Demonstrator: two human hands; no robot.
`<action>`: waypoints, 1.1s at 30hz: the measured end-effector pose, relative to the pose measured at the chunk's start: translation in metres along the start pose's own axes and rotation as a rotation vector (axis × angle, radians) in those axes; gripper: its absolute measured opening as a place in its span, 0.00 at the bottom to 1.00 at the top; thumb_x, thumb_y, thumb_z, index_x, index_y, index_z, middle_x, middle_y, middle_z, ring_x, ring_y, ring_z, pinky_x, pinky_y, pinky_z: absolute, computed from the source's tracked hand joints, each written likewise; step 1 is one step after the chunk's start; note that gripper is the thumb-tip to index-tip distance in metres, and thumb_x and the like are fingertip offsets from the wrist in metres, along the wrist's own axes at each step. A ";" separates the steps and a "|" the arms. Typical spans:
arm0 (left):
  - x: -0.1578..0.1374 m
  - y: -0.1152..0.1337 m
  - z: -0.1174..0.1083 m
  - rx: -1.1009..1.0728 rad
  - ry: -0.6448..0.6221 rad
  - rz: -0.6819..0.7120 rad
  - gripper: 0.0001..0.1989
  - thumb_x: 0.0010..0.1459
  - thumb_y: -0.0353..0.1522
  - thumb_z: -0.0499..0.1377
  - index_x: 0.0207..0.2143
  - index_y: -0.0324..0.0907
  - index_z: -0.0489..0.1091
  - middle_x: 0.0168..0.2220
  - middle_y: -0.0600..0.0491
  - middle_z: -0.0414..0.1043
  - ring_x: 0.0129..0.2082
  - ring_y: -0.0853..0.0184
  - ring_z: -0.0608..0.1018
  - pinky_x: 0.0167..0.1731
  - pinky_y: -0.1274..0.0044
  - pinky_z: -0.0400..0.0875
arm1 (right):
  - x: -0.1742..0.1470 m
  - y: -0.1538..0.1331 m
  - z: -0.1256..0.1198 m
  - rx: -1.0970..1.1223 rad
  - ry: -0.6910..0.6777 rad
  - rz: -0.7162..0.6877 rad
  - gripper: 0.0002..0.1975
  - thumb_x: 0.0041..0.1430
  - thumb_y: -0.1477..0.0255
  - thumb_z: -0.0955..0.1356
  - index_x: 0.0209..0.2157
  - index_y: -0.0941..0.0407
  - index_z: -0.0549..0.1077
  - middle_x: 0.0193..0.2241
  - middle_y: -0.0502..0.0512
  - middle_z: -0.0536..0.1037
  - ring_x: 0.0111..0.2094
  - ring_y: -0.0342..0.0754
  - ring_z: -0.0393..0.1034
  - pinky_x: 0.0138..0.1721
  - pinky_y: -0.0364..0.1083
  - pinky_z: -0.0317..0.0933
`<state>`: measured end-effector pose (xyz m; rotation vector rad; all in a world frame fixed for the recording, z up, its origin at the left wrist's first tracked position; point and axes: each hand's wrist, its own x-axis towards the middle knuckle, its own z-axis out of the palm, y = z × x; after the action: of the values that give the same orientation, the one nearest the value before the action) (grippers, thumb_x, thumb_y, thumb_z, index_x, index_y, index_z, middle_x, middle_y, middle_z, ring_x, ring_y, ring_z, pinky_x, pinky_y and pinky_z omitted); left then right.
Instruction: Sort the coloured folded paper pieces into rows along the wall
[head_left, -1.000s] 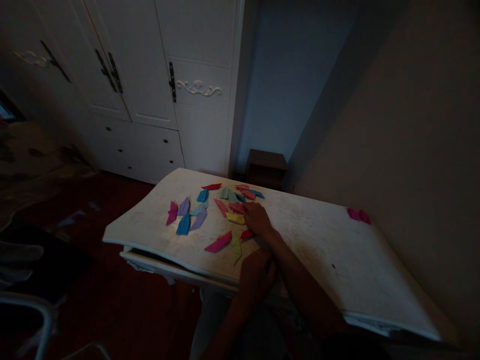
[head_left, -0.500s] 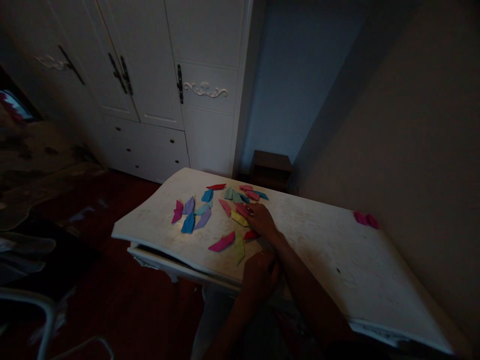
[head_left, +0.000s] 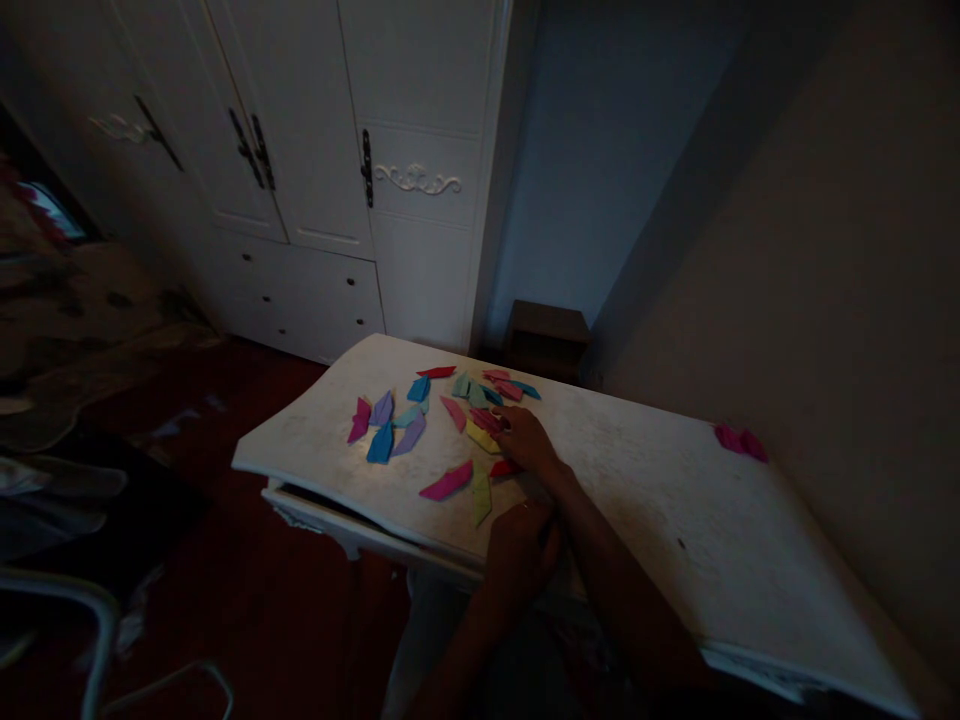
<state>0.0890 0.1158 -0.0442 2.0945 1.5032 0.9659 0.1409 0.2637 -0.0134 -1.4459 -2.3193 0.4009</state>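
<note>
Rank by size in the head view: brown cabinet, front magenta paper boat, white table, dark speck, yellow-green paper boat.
1. White table
2. Brown cabinet
3. Front magenta paper boat and yellow-green paper boat: too alike to rank
4. Dark speck

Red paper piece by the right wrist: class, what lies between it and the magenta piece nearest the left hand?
In the head view, a yellow-green piece lies between the red piece and the magenta piece.
</note>
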 end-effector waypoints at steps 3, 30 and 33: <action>0.000 0.001 -0.001 -0.010 0.004 -0.014 0.07 0.57 0.26 0.54 0.30 0.39 0.72 0.30 0.49 0.75 0.32 0.63 0.77 0.32 0.75 0.67 | 0.000 0.000 -0.002 0.012 -0.022 -0.009 0.09 0.56 0.72 0.69 0.40 0.54 0.77 0.38 0.54 0.79 0.39 0.48 0.69 0.40 0.43 0.57; 0.001 -0.002 -0.001 -0.058 0.020 -0.037 0.10 0.57 0.27 0.53 0.35 0.40 0.75 0.32 0.49 0.76 0.33 0.64 0.77 0.35 0.75 0.69 | -0.006 -0.006 -0.013 0.835 0.220 -0.019 0.14 0.49 0.62 0.71 0.33 0.55 0.68 0.27 0.49 0.76 0.25 0.46 0.73 0.28 0.45 0.68; 0.001 -0.004 0.001 -0.073 0.055 -0.029 0.10 0.59 0.27 0.53 0.35 0.39 0.75 0.31 0.49 0.76 0.33 0.65 0.77 0.35 0.75 0.69 | -0.011 0.002 -0.018 0.961 0.208 0.033 0.20 0.46 0.63 0.73 0.39 0.55 0.67 0.26 0.48 0.77 0.22 0.46 0.73 0.23 0.44 0.67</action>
<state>0.0873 0.1177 -0.0472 2.0056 1.4971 1.0595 0.1554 0.2551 -0.0002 -0.9582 -1.5446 1.1154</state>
